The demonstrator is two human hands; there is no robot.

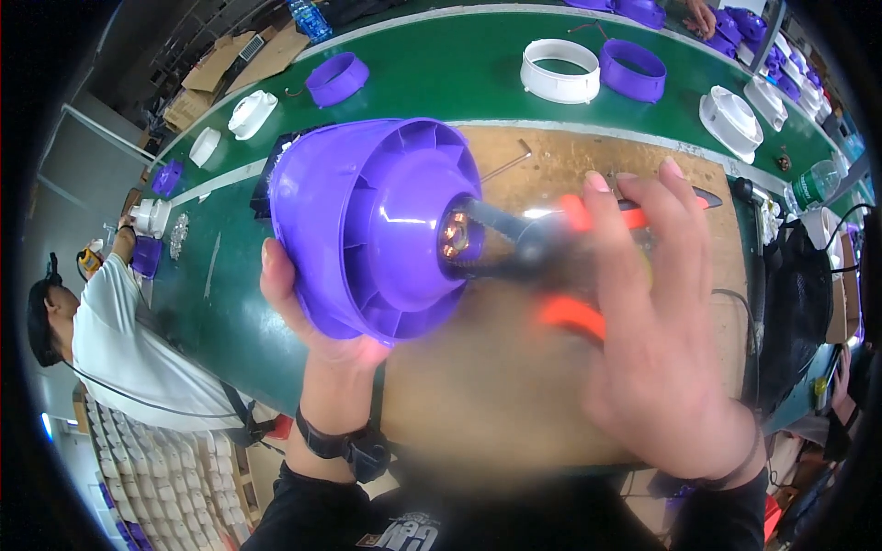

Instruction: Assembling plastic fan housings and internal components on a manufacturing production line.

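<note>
Green worktop: left hand grips housing, right hand grips pliers at copper core. Probably plier work there; next calls for steady housing, precise bite.

The black cloth shirt has a white print on its front. The left wrist wears a thick black watch-like band, and the right wrist wears a thin dark band.

Lower centre: board passable | left: bench open | centre: housing and pliers block | top centre: bent rod, white ring beyond
</note>
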